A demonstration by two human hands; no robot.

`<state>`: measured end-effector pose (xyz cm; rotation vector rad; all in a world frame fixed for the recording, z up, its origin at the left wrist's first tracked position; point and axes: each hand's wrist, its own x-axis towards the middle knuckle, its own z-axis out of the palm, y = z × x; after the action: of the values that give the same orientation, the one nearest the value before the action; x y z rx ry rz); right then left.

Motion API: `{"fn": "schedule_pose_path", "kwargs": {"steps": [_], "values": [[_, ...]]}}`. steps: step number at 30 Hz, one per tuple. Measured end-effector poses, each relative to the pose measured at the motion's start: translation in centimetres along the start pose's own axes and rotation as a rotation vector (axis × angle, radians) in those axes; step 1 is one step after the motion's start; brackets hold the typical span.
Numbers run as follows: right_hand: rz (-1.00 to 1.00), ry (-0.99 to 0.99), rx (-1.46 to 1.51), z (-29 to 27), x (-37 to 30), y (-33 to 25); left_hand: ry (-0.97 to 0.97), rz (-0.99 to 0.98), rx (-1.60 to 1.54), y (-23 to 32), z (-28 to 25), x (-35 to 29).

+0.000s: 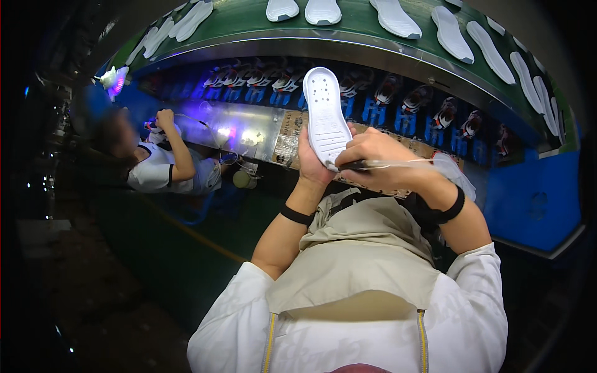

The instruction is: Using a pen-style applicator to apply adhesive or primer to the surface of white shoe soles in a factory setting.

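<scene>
A white shoe sole [324,112] stands tilted up before me, its inner side with small holes and ridges facing me. My left hand [313,160] is closed around its lower left edge. In my right hand [384,156] is a thin dark-handled tool [354,165] with a clear tube [401,164] running back from it. The tool's tip meets the sole's lower end, partly hidden by my fingers. A cardboard-covered bench [291,133] lies beneath both hands.
Several white soles [451,37] lie along a green conveyor belt [348,28] overhead. Below it, several shoes [388,90] sit on blue holders. Near my right forearm is another white item [453,171]. A co-worker [152,165] works at the left; a blue panel [535,199] stands right.
</scene>
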<state>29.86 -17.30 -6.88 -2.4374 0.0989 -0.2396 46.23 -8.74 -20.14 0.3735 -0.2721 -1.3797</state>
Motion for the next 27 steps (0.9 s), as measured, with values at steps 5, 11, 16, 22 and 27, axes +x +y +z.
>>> {"fn": "schedule_pose_path", "kwargs": {"steps": [5, 11, 16, 22, 27], "values": [[0.084, 0.727, -0.046, -0.3, 1.0, 1.4, -0.041, -0.118, -0.222, -0.5, 2.2, -0.6], [-0.235, 0.327, 0.055, 1.1, 0.9, 0.4, -0.038, 0.035, -0.024, -0.4, 4.2, -1.3], [0.07, 0.695, -0.147, 1.0, 1.1, 0.5, 0.03, -0.05, -0.188, 0.2, 4.4, -0.7], [-0.253, 0.361, 0.061, 0.3, 0.7, -1.3, -0.272, 0.005, -0.176, 1.5, 1.9, -0.1], [-0.219, 0.441, -0.192, 0.3, 0.6, -0.6, -0.035, 0.096, -0.098, 1.6, 5.0, -0.4]]}}
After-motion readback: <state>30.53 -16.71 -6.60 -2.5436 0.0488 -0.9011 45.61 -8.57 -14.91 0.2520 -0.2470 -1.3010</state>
